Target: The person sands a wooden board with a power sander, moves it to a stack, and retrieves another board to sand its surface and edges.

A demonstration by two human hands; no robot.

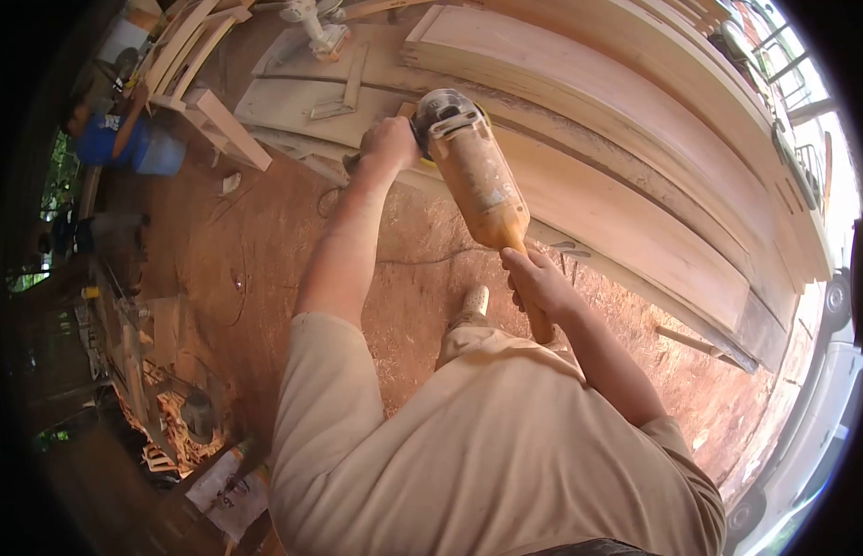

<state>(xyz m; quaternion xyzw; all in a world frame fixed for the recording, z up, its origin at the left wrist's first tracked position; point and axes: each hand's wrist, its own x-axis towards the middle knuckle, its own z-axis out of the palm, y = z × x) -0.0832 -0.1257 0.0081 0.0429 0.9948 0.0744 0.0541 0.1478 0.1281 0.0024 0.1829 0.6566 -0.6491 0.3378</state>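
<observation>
A large, dusty angle grinder [478, 176] with a yellowish body and dark guarded head is held in front of me, its head pointing away. My left hand [391, 145] is closed in a fist at the side of the head, where the side handle sits. Around the long rear handle wraps my right hand [541, 282], close to my waist. The grinder's head overlaps a long pale wooden board [617, 222] lying across the work surface. The disc is mostly hidden under the head.
More long planks [580, 74] lie behind that board. A white cordless tool [318, 32] stands at the back, near a small wooden frame [346, 88]. Wooden pieces [228, 130] and a blue container [156, 150] are on the left. A cord [422, 261] trails across the reddish floor.
</observation>
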